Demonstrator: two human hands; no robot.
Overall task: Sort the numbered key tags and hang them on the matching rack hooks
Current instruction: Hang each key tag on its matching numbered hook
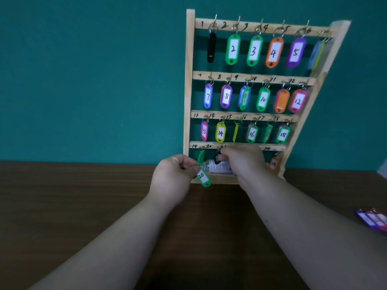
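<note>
Back wall [83,80]: teal, matte, plain, dimly and evenly lit. Tabletop [73,195]: dark brown wood grain, meeting wall along straight edge. Pale patch [384,170] at far right, unidentifiable.

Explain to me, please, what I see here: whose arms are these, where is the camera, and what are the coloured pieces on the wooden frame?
The camera sits on a person's head and looks down at both bare hands; there is no machine. A wooden rack stands on a brown table, with numbered hooks carrying coloured key tags. The left hand pinches the green tag 20. The right hand pinches a small dark item at the bottom row. Spare tags lie at the right.
</note>
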